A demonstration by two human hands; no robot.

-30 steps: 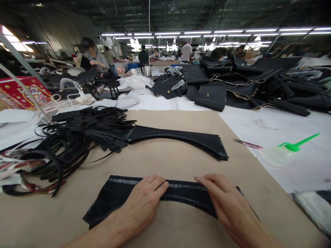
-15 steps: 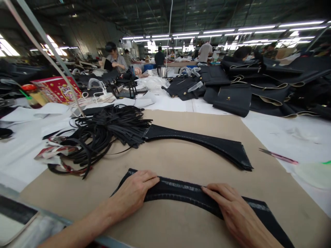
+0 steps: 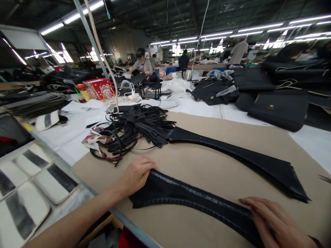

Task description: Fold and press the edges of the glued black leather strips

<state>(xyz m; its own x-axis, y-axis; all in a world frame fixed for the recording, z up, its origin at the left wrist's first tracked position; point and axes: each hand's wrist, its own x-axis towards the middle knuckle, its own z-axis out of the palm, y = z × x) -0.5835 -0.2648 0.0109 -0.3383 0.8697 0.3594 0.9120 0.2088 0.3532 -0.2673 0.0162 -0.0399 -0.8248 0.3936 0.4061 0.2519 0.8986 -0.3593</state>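
Right hand (image 3: 276, 222) and left hand (image 3: 138, 174) have spread along the near black piece (image 3: 181, 190) at six o'clock: right at four, loosely bent on its edge; left at seven, fingers bunched on its corner, grips unclear. Bare desk (image 3: 204, 167) separates it from the farther piece (image 3: 238, 152) at three.

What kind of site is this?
Probably a bag-making workshop: piled black bag panels, one with a gold-coloured fitting; a bundle of narrow black strips; and other people under rows of tube lights.
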